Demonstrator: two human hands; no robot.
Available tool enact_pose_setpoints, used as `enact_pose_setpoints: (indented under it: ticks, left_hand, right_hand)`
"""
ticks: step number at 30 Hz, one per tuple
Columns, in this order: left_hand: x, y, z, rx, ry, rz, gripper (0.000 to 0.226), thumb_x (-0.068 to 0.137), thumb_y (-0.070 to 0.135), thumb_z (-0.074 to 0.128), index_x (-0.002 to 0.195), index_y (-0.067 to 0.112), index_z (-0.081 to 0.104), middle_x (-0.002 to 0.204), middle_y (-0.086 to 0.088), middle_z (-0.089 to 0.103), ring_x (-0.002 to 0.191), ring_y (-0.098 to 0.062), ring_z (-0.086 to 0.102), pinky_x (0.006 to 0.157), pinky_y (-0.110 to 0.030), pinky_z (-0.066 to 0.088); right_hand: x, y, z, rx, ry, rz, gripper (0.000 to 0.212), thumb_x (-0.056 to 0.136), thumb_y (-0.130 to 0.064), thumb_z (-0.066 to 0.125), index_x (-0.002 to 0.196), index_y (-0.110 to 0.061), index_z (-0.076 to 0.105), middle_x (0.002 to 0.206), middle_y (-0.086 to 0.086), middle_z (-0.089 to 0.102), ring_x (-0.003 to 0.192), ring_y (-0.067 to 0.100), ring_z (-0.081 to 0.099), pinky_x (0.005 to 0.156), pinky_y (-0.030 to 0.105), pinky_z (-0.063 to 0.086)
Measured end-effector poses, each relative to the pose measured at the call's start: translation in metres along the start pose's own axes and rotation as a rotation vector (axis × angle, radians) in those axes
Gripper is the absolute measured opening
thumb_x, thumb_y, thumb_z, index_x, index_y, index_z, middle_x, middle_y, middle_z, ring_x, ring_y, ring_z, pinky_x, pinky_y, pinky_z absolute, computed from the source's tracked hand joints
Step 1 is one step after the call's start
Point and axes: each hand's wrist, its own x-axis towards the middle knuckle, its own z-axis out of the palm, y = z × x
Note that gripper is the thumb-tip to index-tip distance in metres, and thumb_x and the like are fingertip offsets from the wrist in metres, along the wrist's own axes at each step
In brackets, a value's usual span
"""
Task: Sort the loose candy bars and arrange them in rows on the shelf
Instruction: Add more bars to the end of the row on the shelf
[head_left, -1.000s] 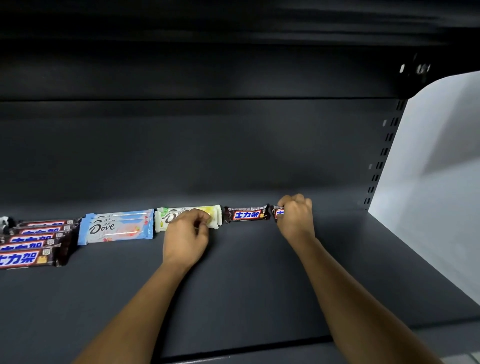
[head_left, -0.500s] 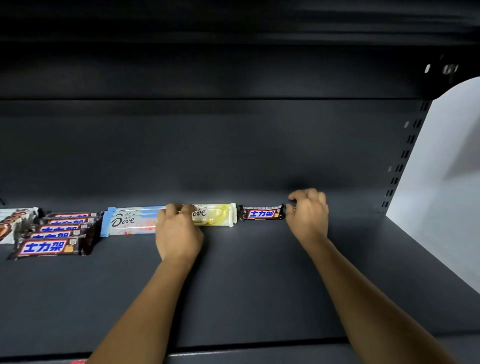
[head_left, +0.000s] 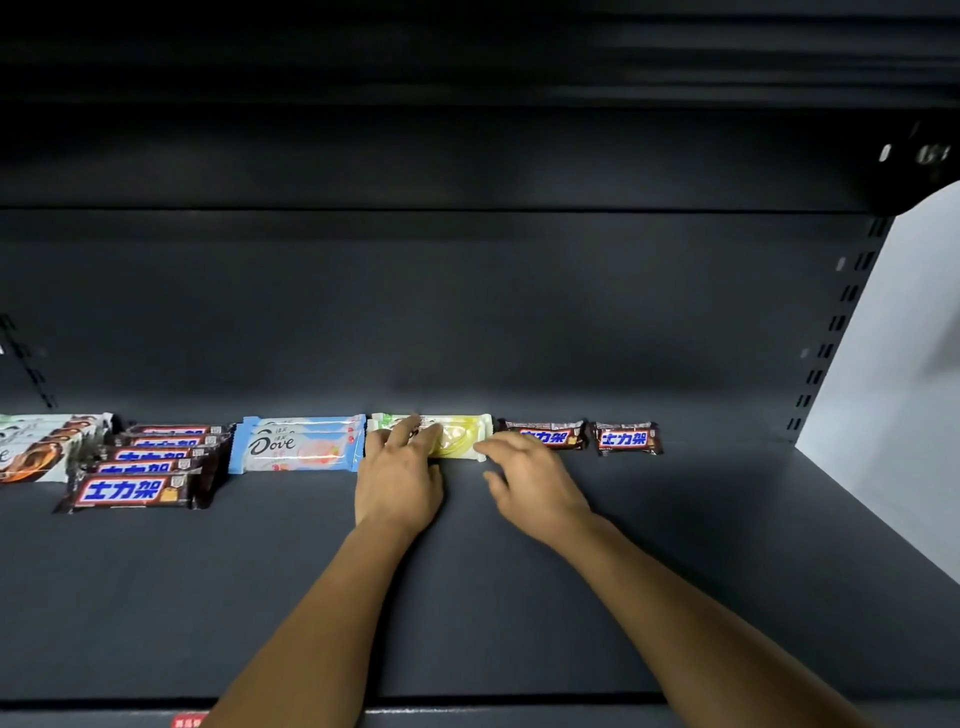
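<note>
Candy bars lie in a line along the back of a dark grey shelf (head_left: 519, 597). My left hand (head_left: 400, 473) rests with straight fingers on the left half of a white-and-yellow Dove bar (head_left: 462, 435). My right hand (head_left: 530, 480) has its fingers spread and relaxed at that bar's right end, partly covering a brown Snickers bar (head_left: 550, 434). A small brown Snickers bar (head_left: 627, 439) lies free to the right. A stack of light blue Dove bars (head_left: 298, 444) sits left of my left hand.
Further left is a row of several brown Snickers bars (head_left: 135, 488) and white-and-brown Dove bars (head_left: 36, 452) at the frame edge. A white side panel (head_left: 893, 364) bounds the shelf on the right. The upper shelf overhangs in shadow.
My right hand let go of the small Snickers bar and moved left to the yellow Dove bar's right end. My left hand's fingers straightened on that bar. The view shifted left.
</note>
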Motion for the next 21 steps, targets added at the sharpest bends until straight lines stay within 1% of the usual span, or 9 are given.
enact_pose_setpoints:
  ticks: [3, 6, 8, 11, 14, 19, 21]
  left_hand:
    - [0.0002, 0.0007, 0.0, -0.017, 0.0, 0.012, 0.052, 0.086, 0.017, 0.047, 0.137, 0.028, 0.044, 0.148, 0.005, 0.034, 0.124, -0.028, 0.029, 0.102, -0.029, 0.032]
    - [0.0009, 0.0016, -0.0002, -0.037, -0.014, 0.01, 0.051, 0.087, 0.017, 0.046, 0.137, 0.027, 0.043, 0.149, 0.005, 0.032, 0.126, -0.029, 0.027, 0.101, -0.028, 0.034]
    - [0.0011, 0.0021, 0.0, -0.037, -0.023, 0.016, 0.051, 0.088, 0.019, 0.046, 0.139, 0.027, 0.041, 0.149, 0.006, 0.031, 0.127, -0.029, 0.025, 0.1, -0.028, 0.034]
    - [0.0008, 0.0025, 0.0001, -0.062, -0.027, 0.009, 0.051, 0.088, 0.018, 0.046, 0.138, 0.028, 0.041, 0.149, 0.007, 0.031, 0.128, -0.028, 0.024, 0.099, -0.028, 0.036]
    - [0.0004, 0.0024, 0.0002, -0.074, -0.033, 0.001, 0.051, 0.088, 0.017, 0.047, 0.137, 0.028, 0.042, 0.15, 0.009, 0.031, 0.129, -0.027, 0.022, 0.096, -0.029, 0.039]
    - [0.0001, 0.0028, 0.0017, -0.069, -0.027, 0.023, 0.05, 0.088, 0.018, 0.046, 0.136, 0.029, 0.043, 0.149, 0.009, 0.032, 0.128, -0.025, 0.023, 0.098, -0.027, 0.036]
    - [-0.0004, 0.0035, 0.0019, -0.079, -0.023, 0.032, 0.049, 0.087, 0.019, 0.046, 0.135, 0.029, 0.044, 0.148, 0.01, 0.033, 0.128, -0.023, 0.023, 0.098, -0.028, 0.038]
  right_hand:
    - [0.0015, -0.0025, 0.003, 0.005, -0.082, 0.014, 0.04, 0.092, -0.018, 0.051, 0.132, -0.014, 0.051, 0.14, 0.0, 0.044, 0.125, 0.018, 0.044, 0.104, 0.024, 0.032]
    - [0.0028, -0.0025, 0.0039, 0.015, -0.099, 0.011, 0.04, 0.092, -0.018, 0.052, 0.132, -0.014, 0.051, 0.144, -0.003, 0.037, 0.126, 0.017, 0.044, 0.105, 0.023, 0.031]
    - [0.0037, -0.0037, 0.0046, 0.026, -0.101, -0.014, 0.039, 0.091, -0.017, 0.052, 0.13, -0.015, 0.053, 0.146, -0.005, 0.034, 0.125, 0.017, 0.045, 0.107, 0.026, 0.033]
    - [0.0058, -0.0057, 0.0049, 0.032, -0.12, -0.032, 0.039, 0.091, -0.016, 0.052, 0.129, -0.013, 0.054, 0.141, -0.005, 0.042, 0.122, 0.017, 0.047, 0.105, 0.027, 0.035]
    - [0.0069, -0.0058, 0.0042, 0.033, -0.12, 0.0, 0.038, 0.091, -0.017, 0.051, 0.128, -0.011, 0.055, 0.134, -0.003, 0.05, 0.119, 0.018, 0.05, 0.102, 0.026, 0.038]
    - [0.0064, -0.0057, 0.0028, 0.008, -0.109, 0.04, 0.037, 0.091, -0.018, 0.05, 0.126, -0.011, 0.056, 0.135, -0.002, 0.051, 0.12, 0.019, 0.05, 0.102, 0.028, 0.038]
    - [0.0064, -0.0051, 0.0025, 0.0, -0.105, 0.056, 0.037, 0.09, -0.019, 0.051, 0.126, -0.01, 0.056, 0.135, -0.002, 0.052, 0.119, 0.02, 0.051, 0.102, 0.028, 0.038]
